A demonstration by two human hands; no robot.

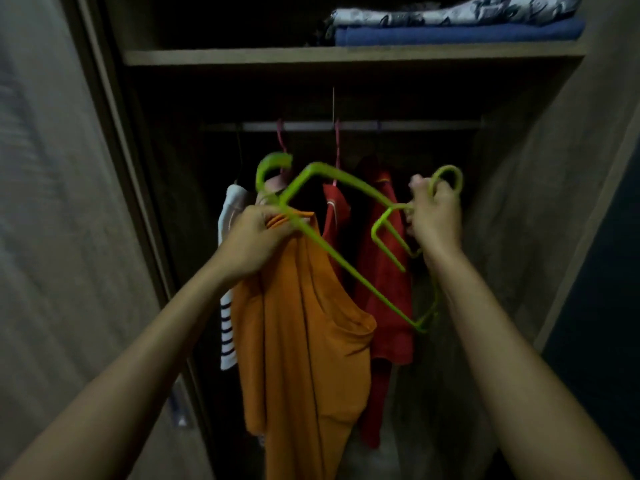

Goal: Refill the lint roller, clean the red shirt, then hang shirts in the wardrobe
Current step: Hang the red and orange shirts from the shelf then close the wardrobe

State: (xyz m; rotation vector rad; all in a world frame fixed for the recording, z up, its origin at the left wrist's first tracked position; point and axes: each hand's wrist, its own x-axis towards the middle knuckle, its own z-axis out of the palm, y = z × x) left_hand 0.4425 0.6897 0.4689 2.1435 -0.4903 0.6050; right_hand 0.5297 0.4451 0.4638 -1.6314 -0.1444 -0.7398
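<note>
I face an open wardrobe. My left hand (pixel 258 240) grips the collar of an orange shirt (pixel 304 341) together with a green hanger (pixel 332 174); the shirt hangs down from that hand. My right hand (pixel 437 220) holds a second green hanger (pixel 391 247) by its neck, its hook curling above my fingers. The two hangers cross between my hands. Behind them, red shirts (pixel 384 292) hang on pink hangers from the metal rail (pixel 346 126). A white shirt with dark stripes (pixel 227 327) hangs at the left, partly hidden by the orange shirt.
A wooden shelf (pixel 346 55) above the rail carries folded blue and patterned fabric (pixel 457 26). Wardrobe walls stand close on both sides, with a door panel (pixel 52 202) at the left. The rail's right part (pixel 433 125) shows no hangers.
</note>
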